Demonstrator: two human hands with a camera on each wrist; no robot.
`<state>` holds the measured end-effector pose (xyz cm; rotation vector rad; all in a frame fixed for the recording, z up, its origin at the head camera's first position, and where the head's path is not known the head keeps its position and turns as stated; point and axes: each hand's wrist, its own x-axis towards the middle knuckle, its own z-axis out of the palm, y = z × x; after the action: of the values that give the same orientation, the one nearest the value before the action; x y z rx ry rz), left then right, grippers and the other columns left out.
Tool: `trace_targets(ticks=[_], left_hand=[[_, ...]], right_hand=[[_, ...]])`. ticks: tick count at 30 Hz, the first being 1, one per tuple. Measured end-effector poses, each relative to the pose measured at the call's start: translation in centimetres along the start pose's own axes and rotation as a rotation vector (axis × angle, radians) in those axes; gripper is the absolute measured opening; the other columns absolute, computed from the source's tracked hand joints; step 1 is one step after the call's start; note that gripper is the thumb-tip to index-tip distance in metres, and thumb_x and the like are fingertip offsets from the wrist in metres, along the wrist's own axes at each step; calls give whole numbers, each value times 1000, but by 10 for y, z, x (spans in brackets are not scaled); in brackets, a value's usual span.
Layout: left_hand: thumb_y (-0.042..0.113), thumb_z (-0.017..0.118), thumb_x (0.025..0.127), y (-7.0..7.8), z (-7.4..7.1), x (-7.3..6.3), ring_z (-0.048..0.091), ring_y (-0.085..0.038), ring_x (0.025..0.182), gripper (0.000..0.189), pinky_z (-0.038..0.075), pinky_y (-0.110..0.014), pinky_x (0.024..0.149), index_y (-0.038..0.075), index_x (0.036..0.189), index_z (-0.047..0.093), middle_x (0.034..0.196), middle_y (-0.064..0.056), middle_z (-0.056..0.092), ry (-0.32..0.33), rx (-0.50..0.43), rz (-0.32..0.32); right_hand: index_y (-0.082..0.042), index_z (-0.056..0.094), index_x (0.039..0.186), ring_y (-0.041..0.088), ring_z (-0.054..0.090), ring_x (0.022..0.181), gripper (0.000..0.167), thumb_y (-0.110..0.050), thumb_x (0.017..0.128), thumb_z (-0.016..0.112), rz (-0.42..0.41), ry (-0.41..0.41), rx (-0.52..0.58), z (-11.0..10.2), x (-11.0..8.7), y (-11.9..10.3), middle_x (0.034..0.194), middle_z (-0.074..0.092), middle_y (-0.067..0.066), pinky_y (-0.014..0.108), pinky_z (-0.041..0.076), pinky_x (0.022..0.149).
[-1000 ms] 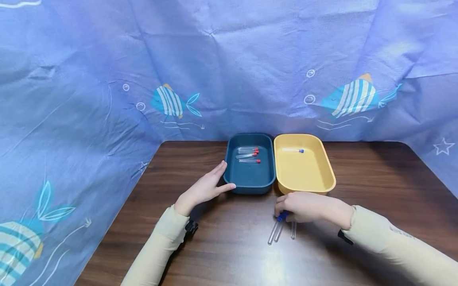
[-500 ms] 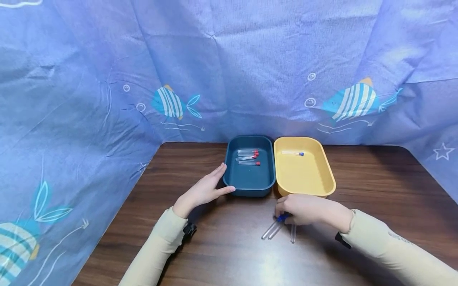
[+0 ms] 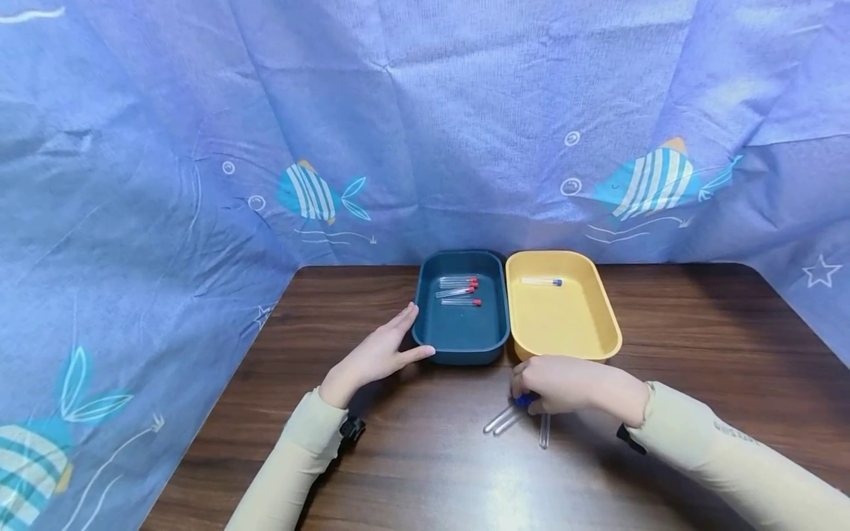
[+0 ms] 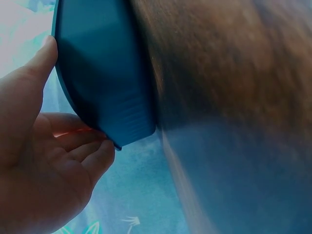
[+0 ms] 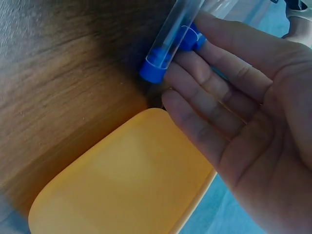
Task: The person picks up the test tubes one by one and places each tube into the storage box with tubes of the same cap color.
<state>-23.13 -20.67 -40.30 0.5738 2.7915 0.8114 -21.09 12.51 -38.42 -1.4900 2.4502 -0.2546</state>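
My left hand [image 3: 375,355] rests against the near left corner of a dark blue plastic bin [image 3: 461,332], thumb at its front rim and relaxed fingers along its side. In front of a yellow bin [image 3: 564,321], my right hand [image 3: 574,382] pinches a blue-capped test tube near the cap. The right wrist view shows one blue cap [image 5: 191,39] by the fingertips and another blue-capped test tube [image 5: 165,46] beside it. Two clear tube ends point down-left from under the hand. A separate test tube [image 3: 544,431] lies just below it, its upper end hidden.
Several red-capped test tubes [image 3: 458,292] lie inside the dark blue bin. One blue-capped test tube [image 3: 542,281] lies at the far end of the yellow bin. Both bins stand side by side on a brown wooden table [image 3: 704,354], before a blue fish-patterned cloth [image 3: 478,147].
The two clear tubes under my right hand have swung so their free ends point further left and sit higher. The left hand stays at the dark blue bin.
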Motion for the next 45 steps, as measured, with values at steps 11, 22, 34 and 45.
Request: trace_targets(ticks=[11, 22, 34, 45], left_hand=[[68, 55, 93, -1, -2, -1, 16, -19, 153, 100, 22, -43, 121, 8, 162, 14, 168, -7, 10, -13, 9, -3], [68, 53, 94, 2, 0, 3, 14, -20, 153, 100, 21, -42, 121, 7, 162, 13, 169, -7, 10, -32, 18, 1], [67, 53, 95, 2, -3, -3, 14, -19, 153, 99, 21, -42, 121, 7, 162, 13, 169, -7, 9, -29, 15, 0], [67, 53, 95, 0, -2, -3, 15, -20, 153, 98, 23, -43, 121, 6, 162, 13, 168, -10, 11, -19, 32, 13]], right_hand=[[-18, 71, 94, 2, 51, 74, 21, -17, 80, 87, 64, -31, 26, -3, 3, 4, 87, 62, -12, 20, 50, 66], [-18, 68, 90, 4, 49, 71, 25, -15, 78, 89, 112, -48, -6, -2, -2, 2, 81, 58, -11, 22, 48, 64], [-19, 63, 89, 4, 51, 72, 26, -17, 80, 87, 61, -39, -35, -3, 4, -1, 79, 58, -11, 23, 50, 66], [-19, 70, 89, 1, 50, 68, 17, -20, 82, 86, 30, -36, -18, -4, 4, -1, 80, 60, -16, 20, 49, 64]])
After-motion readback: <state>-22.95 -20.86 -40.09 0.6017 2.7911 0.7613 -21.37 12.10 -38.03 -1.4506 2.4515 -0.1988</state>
